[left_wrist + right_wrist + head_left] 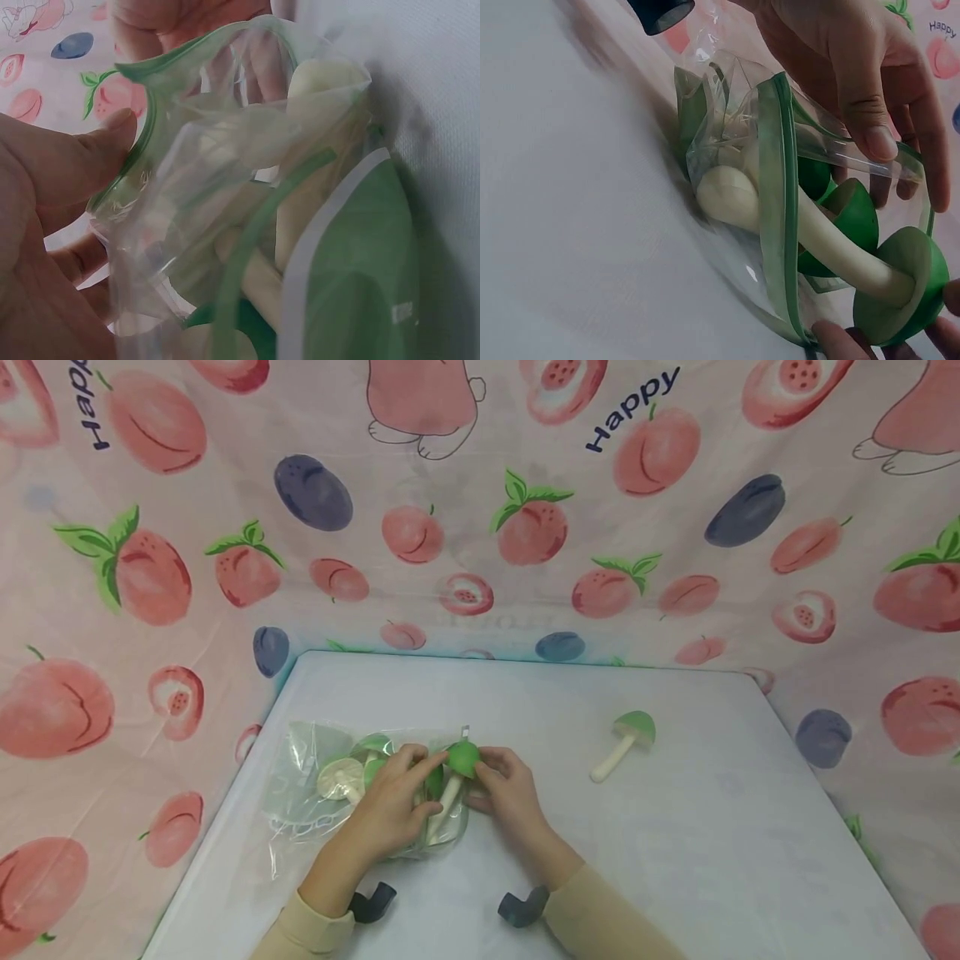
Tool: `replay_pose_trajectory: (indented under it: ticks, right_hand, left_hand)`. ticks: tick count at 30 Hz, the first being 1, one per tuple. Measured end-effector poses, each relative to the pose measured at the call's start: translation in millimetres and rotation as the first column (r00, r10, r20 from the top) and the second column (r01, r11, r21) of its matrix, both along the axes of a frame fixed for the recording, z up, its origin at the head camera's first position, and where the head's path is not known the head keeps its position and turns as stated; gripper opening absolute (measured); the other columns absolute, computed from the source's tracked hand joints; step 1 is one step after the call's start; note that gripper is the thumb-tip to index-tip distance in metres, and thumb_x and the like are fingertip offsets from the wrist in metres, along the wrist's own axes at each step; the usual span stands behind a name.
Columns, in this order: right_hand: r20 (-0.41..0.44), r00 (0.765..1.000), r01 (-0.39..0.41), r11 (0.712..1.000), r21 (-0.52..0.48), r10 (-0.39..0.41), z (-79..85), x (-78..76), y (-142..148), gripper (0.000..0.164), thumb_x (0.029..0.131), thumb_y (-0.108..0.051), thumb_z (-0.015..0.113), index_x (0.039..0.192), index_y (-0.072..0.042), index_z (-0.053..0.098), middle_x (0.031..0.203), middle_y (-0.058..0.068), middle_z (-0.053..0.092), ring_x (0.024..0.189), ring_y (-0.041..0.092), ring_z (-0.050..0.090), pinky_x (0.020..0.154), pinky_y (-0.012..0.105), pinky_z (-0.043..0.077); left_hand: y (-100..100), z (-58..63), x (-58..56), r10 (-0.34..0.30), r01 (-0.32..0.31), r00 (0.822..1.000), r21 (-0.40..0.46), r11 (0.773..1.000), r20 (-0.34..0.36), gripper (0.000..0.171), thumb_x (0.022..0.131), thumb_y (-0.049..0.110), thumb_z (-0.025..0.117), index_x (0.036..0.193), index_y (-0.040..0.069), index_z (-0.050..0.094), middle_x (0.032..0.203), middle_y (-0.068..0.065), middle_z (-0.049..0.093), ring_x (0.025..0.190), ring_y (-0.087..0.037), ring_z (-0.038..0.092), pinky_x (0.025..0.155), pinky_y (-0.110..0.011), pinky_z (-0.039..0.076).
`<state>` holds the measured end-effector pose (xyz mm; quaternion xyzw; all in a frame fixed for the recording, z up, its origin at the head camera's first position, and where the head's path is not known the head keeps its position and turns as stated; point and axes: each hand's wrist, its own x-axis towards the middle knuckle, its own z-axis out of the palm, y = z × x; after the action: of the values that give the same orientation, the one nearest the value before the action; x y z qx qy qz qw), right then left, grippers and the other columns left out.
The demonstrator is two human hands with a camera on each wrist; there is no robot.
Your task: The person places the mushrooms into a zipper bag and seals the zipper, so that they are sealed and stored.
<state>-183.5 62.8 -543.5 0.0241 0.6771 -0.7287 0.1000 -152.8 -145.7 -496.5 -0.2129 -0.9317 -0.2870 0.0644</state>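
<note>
A clear zip bag with a green-edged mouth lies left of centre in the head view, with several green-capped toy mushrooms inside. My left hand reaches over the bag. In the right wrist view, its thumb lies outside the green rim and its fingers show behind the clear plastic, gripping the edge. At the bag's mouth is one toy mushroom, its cap out past the opening and its pale stem inside. My right hand holds that cap by its edge, fingertips partly hidden behind it.
Another green-capped toy mushroom lies on the white table, right of the bag. Fruit-printed cloth hangs behind and beside the table. Black wrist-worn pieces sit near both cuffs.
</note>
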Motion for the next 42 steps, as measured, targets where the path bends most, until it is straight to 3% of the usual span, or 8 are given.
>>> replay_pose_trajectory:
  ticks: [8,21,26,31,42]
  right_hand:
    - [0.087,0.994,0.080,0.990,-0.115,-0.071,-0.1,-1.8,-6,0.040,0.106,-0.009,0.061,0.145,-0.001,0.055,0.144,0.026,0.052,0.131,0.044,0.064,0.093,0.053,0.065]
    - [0.076,0.975,0.222,0.957,-0.187,-0.211,-6.6,-3.9,-14,0.049,0.095,0.010,0.062,0.143,0.003,0.053,0.134,0.022,0.057,0.116,0.027,0.068,0.095,0.047,0.065]
    - [0.063,0.975,0.221,0.964,-0.151,-0.214,-6.6,-5.0,-17,0.047,0.095,0.007,0.065,0.141,0.003,0.056,0.132,0.019,0.061,0.115,0.025,0.070,0.095,0.043,0.065]
    - [0.048,0.979,0.202,0.970,-0.138,-0.197,-6.9,-3.7,-19,0.039,0.101,0.003,0.059,0.140,0.006,0.055,0.138,0.024,0.063,0.123,0.031,0.069,0.098,0.044,0.064]
    - [0.003,0.998,0.060,0.997,-0.053,-0.060,-1.8,-5.1,-15,0.042,0.105,-0.009,0.049,0.145,0.004,0.050,0.145,0.025,0.063,0.142,0.042,0.059,0.108,0.051,0.058]
  left_hand:
    - [1,0.1,0.0,0.008,-0.008,1.000,0.005,1.000,-0.003,0.076,0.083,0.011,0.092,0.152,0.013,0.061,0.140,-0.008,0.057,0.125,-0.029,0.059,0.109,-0.051,0.052]
    - [1,0.7,0.0,-0.003,0.003,1.000,-0.009,1.000,0.002,0.076,0.084,0.012,0.092,0.153,0.013,0.060,0.140,-0.007,0.056,0.127,-0.028,0.058,0.110,-0.051,0.052]
    - [0,0.3,-0.9,-0.013,0.013,1.000,0.000,1.000,-0.015,0.076,0.083,0.012,0.092,0.152,0.012,0.061,0.139,-0.008,0.056,0.128,-0.028,0.058,0.112,-0.052,0.050]
    - [-1,1.0,-1.0,-0.011,0.011,1.000,0.003,1.000,-0.021,0.076,0.083,0.011,0.093,0.152,0.012,0.061,0.139,-0.009,0.057,0.130,-0.029,0.058,0.113,-0.053,0.050]
    - [-2,4.5,-1.0,-0.014,0.014,0.999,0.002,1.000,-0.029,0.074,0.084,0.010,0.092,0.151,0.012,0.062,0.137,-0.008,0.058,0.127,-0.029,0.058,0.110,-0.054,0.051]
